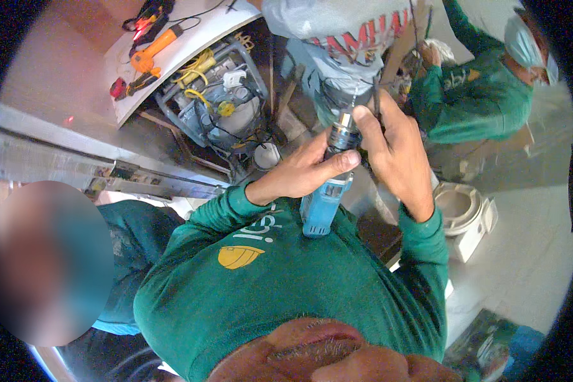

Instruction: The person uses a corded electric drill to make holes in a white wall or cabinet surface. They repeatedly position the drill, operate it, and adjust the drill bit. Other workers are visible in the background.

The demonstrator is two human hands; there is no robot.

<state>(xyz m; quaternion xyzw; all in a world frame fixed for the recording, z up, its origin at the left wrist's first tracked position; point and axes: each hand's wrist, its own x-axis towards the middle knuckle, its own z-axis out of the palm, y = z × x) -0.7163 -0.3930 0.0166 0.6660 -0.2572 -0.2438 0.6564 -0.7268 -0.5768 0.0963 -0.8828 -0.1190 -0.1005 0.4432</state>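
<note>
A person in a green long-sleeved shirt holds a blue power drill upright against the chest, between both hands. The left hand is wrapped around the drill's body, thumb pressed across it. The right hand is closed on the drill's front end, fingers curled over its tip. Beyond the left hand sits a grey machine with yellow wires, and past it a white board carrying an orange tool. Beyond the right hand, another person in green bends over. A white toilet bowl stands just right of the right forearm.
</note>
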